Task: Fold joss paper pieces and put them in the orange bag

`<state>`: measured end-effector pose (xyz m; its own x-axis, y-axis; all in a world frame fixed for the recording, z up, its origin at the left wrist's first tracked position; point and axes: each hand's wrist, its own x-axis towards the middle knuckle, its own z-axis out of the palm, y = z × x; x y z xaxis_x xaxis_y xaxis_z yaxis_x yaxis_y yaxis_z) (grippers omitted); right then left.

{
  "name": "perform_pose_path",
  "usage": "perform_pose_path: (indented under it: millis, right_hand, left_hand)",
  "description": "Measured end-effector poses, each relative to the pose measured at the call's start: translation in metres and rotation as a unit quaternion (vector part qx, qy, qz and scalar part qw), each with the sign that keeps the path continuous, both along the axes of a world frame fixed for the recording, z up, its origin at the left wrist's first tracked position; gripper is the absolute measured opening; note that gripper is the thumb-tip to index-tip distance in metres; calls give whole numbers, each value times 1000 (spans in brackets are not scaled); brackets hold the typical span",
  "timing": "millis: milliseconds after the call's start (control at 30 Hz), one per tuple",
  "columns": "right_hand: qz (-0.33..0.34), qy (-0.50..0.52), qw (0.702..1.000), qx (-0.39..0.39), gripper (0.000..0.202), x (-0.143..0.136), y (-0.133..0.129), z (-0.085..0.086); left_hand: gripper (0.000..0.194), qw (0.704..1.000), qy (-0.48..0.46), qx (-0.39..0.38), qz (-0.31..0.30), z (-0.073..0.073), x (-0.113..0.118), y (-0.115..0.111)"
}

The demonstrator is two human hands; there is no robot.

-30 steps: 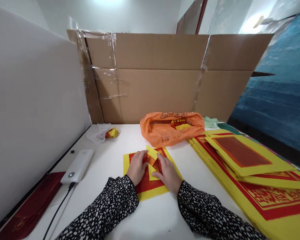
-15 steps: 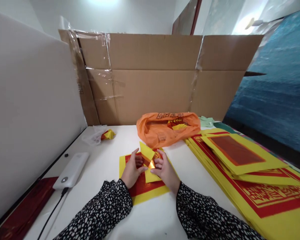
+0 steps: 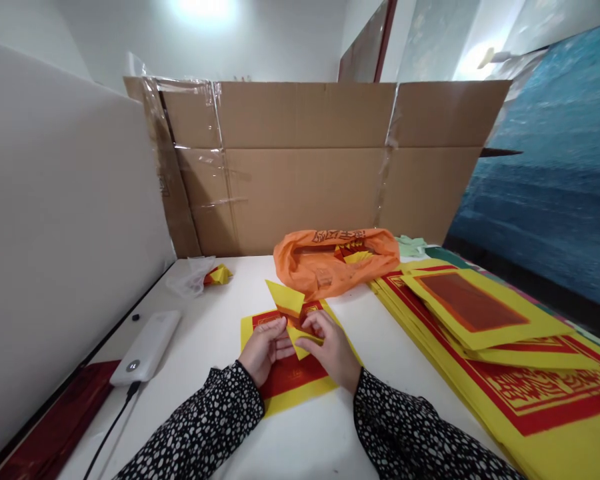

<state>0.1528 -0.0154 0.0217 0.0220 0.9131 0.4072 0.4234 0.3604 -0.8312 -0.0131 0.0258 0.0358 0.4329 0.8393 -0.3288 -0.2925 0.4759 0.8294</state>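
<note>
Between my two hands is a folded piece of yellow paper [image 3: 286,299] with an orange-red part, its pointed end sticking up to the far left. My left hand [image 3: 265,348] pinches its left side with the thumb on top and the fingers beneath. On the other side my right hand [image 3: 330,347] grips the near flap between thumb and bent fingers. Below both hands a flat yellow sheet with a red printed panel [image 3: 300,378] lies on the white table [image 3: 215,333]. My palms hide part of the fold.
An orange plastic bag [image 3: 310,273] holding folded paper pieces lies behind my hands. Stacked yellow and red sheets [image 3: 480,300] cover the right side. At left are a white power bank [image 3: 147,347] with a cable and a clear bag [image 3: 187,277] beside a folded paper piece [image 3: 220,274]. Cardboard [image 3: 305,180] stands behind.
The folded paper has turned in my hands, so its tip points further left. My left hand has rolled palm-up, and my right fingers have shifted onto the near flap. The view has tilted slightly.
</note>
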Motion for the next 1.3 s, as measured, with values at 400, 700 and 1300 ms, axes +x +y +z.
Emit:
perform_pose_path:
  millis: [400,700,1300]
  right_hand:
    - [-46,31,997,46,21,-2,-2,0]
    - [-28,-40,998,35,20,3,-2,0]
    - [75,-138,986,63,68,38,2,5]
  left_hand:
    - [29,995,-94,-39,22,-4,4,3]
    - [40,985,47,164,-28,-4,9,-6]
    - [32,798,273,537,-40,-11,-9,9]
